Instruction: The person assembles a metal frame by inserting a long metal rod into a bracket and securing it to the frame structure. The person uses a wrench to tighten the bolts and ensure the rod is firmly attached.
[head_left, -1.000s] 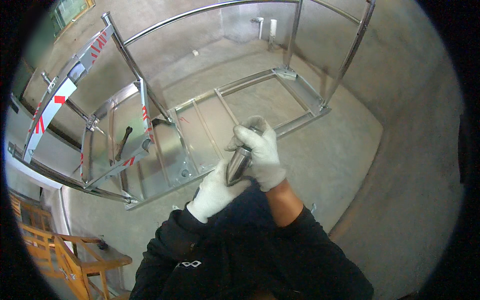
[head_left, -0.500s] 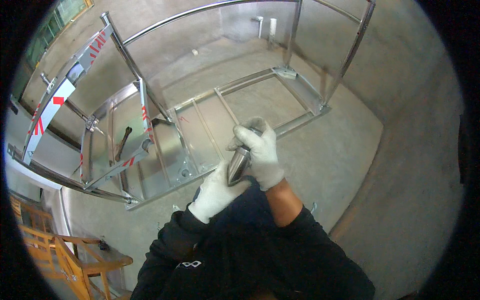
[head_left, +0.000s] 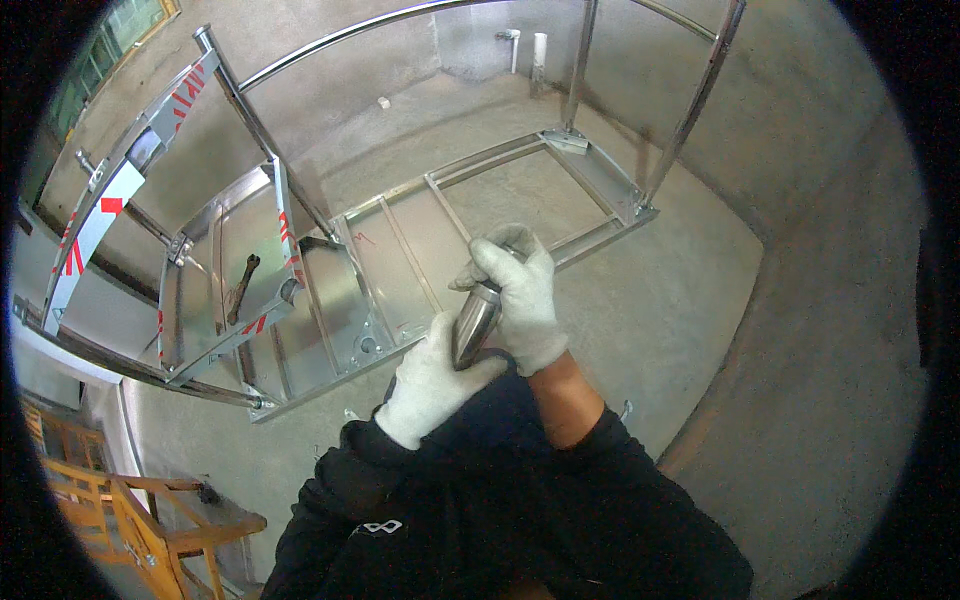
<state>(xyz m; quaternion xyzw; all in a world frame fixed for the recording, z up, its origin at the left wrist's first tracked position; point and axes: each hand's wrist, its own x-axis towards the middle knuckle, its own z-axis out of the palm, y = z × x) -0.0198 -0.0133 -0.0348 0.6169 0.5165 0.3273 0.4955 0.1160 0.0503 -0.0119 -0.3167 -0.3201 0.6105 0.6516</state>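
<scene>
A short, shiny steel cylinder [head_left: 477, 328] with a narrower collar at its upper end lies slantwise between my gloved hands. My left hand [head_left: 432, 385], in a white glove, is closed round its lower part with the thumb along the near end. My right hand [head_left: 519, 295], in a matching glove, has its fingers curled at the collar end, covering whatever lies beyond it. Just past the hands, a metal frame with crossbars and sheet panels [head_left: 420, 255] rests on the concrete floor.
Steel handrails [head_left: 380, 27] and posts rise from the frame's far side. At left stands a smaller frame with red-and-white striped strips [head_left: 122, 190], and a rusty wrench [head_left: 243, 288] lies inside it. A yellow wooden chair [head_left: 155, 530] is at lower left. Concrete wall [head_left: 840, 330] borders the right.
The view has shifted slightly. Both hands keep nearly the same hold on the steel cylinder, with the right fingers moved a little at its collar end.
</scene>
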